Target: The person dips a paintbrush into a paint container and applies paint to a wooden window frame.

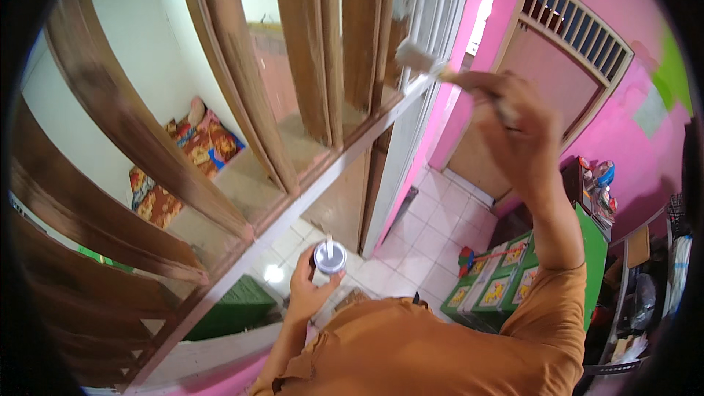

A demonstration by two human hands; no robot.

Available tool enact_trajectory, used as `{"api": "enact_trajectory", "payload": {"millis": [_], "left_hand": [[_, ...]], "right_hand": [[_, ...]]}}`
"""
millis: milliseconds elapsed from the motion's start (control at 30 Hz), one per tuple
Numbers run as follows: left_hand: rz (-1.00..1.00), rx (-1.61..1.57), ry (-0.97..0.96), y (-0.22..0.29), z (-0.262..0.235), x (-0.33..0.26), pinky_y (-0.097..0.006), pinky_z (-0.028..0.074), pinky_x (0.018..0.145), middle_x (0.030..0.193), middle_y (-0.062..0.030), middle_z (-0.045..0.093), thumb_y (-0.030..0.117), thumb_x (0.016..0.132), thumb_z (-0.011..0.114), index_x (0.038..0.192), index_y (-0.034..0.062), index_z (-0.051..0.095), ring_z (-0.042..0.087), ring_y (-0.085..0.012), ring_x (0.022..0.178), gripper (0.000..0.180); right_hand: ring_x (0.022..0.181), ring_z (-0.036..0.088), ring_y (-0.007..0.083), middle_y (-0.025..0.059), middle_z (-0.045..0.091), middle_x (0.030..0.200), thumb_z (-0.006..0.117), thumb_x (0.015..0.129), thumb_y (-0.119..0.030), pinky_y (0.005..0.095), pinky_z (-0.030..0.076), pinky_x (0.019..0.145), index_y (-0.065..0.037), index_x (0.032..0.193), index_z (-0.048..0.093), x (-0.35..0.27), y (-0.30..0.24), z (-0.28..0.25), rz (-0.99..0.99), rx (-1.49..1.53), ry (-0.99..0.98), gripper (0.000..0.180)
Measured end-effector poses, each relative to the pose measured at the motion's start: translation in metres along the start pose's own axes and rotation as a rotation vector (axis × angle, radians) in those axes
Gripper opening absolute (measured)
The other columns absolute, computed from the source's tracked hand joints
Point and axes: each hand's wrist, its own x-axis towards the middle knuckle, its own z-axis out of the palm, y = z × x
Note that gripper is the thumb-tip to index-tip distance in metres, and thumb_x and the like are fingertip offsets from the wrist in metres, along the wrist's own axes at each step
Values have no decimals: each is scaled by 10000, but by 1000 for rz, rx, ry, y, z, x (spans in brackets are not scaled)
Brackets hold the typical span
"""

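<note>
My right hand (517,121), a little blurred, is raised and closed around the handle of a paintbrush (425,60). The bristles carry pale paint and are at the grey-white upright post (433,22), where a white-edged rail (323,165) meets it; whether they touch cannot be made out. Lower down, my left hand (312,286) grips a small round paint can (330,257) with its open top facing up. Light grey paint shows inside, and a white streak marks the rim. Brown wooden slats (304,44) stand along the rail to the left.
Behind the slats lies a patterned mattress (198,150) in a white-walled room. A green cabinet (506,271) stands to the right, near a cluttered shelf (638,301). Beyond are a pink wall (631,132), a door (524,88) and a tiled floor (433,213). A green block-like object (235,308) sits below the rail.
</note>
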Motion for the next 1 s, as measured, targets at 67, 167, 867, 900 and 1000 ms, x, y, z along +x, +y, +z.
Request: {"api": "enact_trajectory", "payload": {"millis": [67, 167, 867, 900, 1000], "left_hand": [[-24, 4, -16, 10, 4, 13, -345, 460, 1086, 1325, -132, 570, -55, 838, 780, 1441, -60, 428, 578, -204, 1239, 698], [14, -15, -38, 12, 14, 35, -344, 461, 1078, 1323, -124, 570, -34, 835, 789, 1440, -46, 445, 580, -197, 1234, 697], [28, -25, -279, 12, 48, 64, -348, 474, 1063, 1344, -148, 594, 13, 834, 795, 1445, -43, 435, 607, -200, 1234, 711], [28, -24, -276, 12, 48, 64, -348, 474, 1063, 1344, -148, 594, 13, 834, 795, 1445, -43, 435, 607, -200, 1234, 711], [20, -23, -291, 15, 47, 64, -346, 474, 1064, 1340, -148, 594, 17, 837, 792, 1443, -45, 439, 603, -199, 1241, 704]], "right_hand": [[723, 644, 106, 29, 678, 835, 654, 949, -23, 267, 495, 601, 3, 1003, 702, -19, -3, -6, 187, 183, 116, 77], [708, 628, 77, 22, 661, 845, 665, 946, -17, 233, 472, 574, 24, 982, 687, -52, -2, -25, 466, 349, 185, 58], [726, 649, 179, 114, 717, 865, 743, 897, -72, 309, 490, 647, 9, 980, 728, -132, 3, 36, 461, 617, -449, 117], [708, 633, 179, 110, 706, 848, 743, 892, -68, 309, 481, 637, 9, 982, 727, -132, 3, 38, 448, 610, -460, 119], [685, 611, 176, 105, 685, 817, 741, 886, -63, 302, 468, 624, 12, 989, 723, -131, 4, 45, 428, 606, -491, 129]]}}
